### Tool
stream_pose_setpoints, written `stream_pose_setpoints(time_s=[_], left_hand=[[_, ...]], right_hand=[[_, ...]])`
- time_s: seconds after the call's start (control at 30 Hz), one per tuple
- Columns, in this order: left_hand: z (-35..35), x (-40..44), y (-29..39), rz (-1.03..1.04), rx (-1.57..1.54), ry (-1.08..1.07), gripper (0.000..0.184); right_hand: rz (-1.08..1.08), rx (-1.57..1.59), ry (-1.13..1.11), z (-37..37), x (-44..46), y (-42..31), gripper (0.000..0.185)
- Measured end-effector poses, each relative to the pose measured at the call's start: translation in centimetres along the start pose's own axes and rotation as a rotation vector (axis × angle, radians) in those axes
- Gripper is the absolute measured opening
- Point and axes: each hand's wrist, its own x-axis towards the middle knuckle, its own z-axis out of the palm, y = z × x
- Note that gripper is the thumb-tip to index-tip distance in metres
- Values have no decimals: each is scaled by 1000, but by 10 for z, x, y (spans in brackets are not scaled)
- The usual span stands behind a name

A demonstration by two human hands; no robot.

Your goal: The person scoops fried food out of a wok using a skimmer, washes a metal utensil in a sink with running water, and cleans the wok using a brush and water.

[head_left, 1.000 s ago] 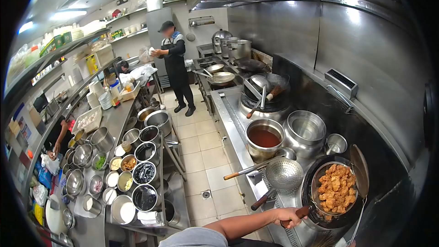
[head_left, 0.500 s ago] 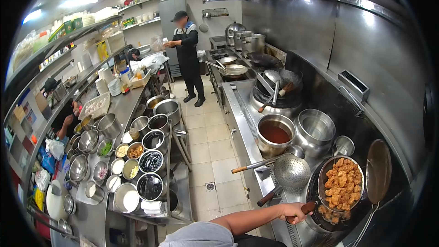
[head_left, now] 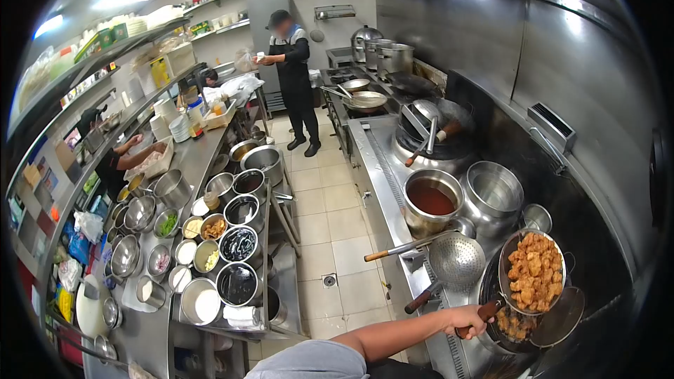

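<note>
My left hand (head_left: 469,320) is closed around the dark wooden handle of a round strainer (head_left: 503,267). Heaped in the strainer are golden-brown fried pieces (head_left: 535,270), which look like battered chicken. It is held above a dark wok (head_left: 487,282), where more fried pieces (head_left: 516,323) show in the oil. Low beside the strainer, over the wok's right side, is a round mesh skimmer (head_left: 562,317). My right hand is out of view. Left of the wok lies a perforated metal ladle (head_left: 456,260) with a wooden handle.
A pot of reddish-brown liquid (head_left: 431,198) and a large metal pot (head_left: 493,189) stand behind the wok. Across the tiled aisle, a steel counter holds several bowls and pots, including a pot of dark sauce (head_left: 237,283). A co-worker (head_left: 291,74) stands farther back; another person's arms (head_left: 133,154) reach into a tray.
The mesh skimmer has swung down from upright on the right to low over the wok. The filled strainer has risen slightly and tilted. At left, another person's arms now reach into the tray.
</note>
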Motion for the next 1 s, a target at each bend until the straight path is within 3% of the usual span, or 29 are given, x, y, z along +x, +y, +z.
stream_pose_setpoints(time_s=[0.03, 0.1, 0.17, 0.3, 0.37, 0.4, 0.47, 0.5, 0.53, 0.6, 0.63, 0.7, 0.8, 1.0], left_hand=[[2, 0, 2, -11, 1, -6, 48], [6, 2, 9, 4, 19, 42, 48], [5, 9, 10, -3, 9, 36, 47], [8, 21, 12, 12, 14, 33, 40], [6, 28, 13, 40, 14, 8, 37], [4, 32, 9, 27, 0, 1, 36], [-18, 43, 4, -51, 167, 69, 41], [-50, 58, -7, -154, 218, 55, 42], [-23, 42, 16, -112, 227, 57, 46], [18, 24, 50, 6, 227, 95, 54], [22, 24, 56, -3, 118, 120, 55], [27, 26, 63, -4, 61, 148, 54], [20, 32, 75, 10, -18, 79, 50], [24, 32, 91, 76, -1, 103, 51]], right_hand=[[234, 175, -108, -10, -17, -40, 19], [346, 305, -121, -20, -28, -69, 19], [567, 543, -418, -22, -27, -73, 30], [714, 664, -482, -5, -9, -59, 38], [785, 839, -628, 0, -1, -56, 40], [650, 1019, -835, 4, 4, -51, 14], [647, 1179, -819, 10, 4, -54, 22], [680, 1259, -726, 13, 2, -71, 14], [552, 1312, -781, 15, 5, -62, 13], [519, 1433, -778, 26, 14, -40, 11], [645, 1451, -724, 30, 23, -39, 10], [624, 1365, -574, 44, 40, -34, 10], [549, 1206, -529, 49, 56, -33, 9], [527, 1398, -538, 64, 84, -30, 11]])
